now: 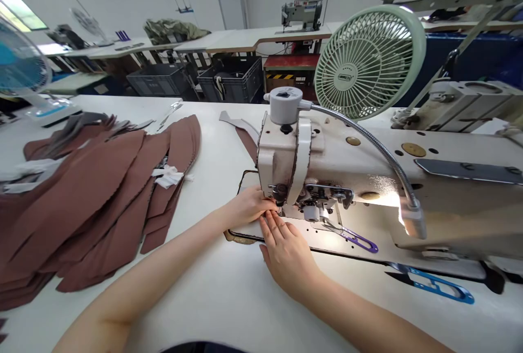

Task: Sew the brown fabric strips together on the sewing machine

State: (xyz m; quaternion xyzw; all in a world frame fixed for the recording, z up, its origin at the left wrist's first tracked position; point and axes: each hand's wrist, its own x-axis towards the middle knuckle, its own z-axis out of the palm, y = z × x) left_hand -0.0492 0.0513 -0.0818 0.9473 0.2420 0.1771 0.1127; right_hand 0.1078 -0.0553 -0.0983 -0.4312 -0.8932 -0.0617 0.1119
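Observation:
A white sewing machine (pixel 281 151) stands in front of me, its needle area mostly covered by my fingers. My left hand (pixel 247 206) reaches in at the left of the presser foot, fingers bent and pressed together; whatever they pinch is hidden. My right hand (pixel 286 249) lies palm down just before the needle, fingers stretched out, their tips touching the left hand's fingertips. Behind the machine head, a brown fabric strip (pixel 247 143) and a grey strip (pixel 237 120) lie on the table. Purple thread snips (pixel 359 239) rest on the machine bed, right of my hands.
Brown fabric pieces (pixel 118 195) are piled at the left, with white scraps (pixel 167 176) on them. Blue thread snips (pixel 441 286) lie at the right front. A green fan (pixel 370 64) and a bendable lamp (pixel 412 217) stand close to the machine. Grey crates (pixel 232 83) sit beyond the table.

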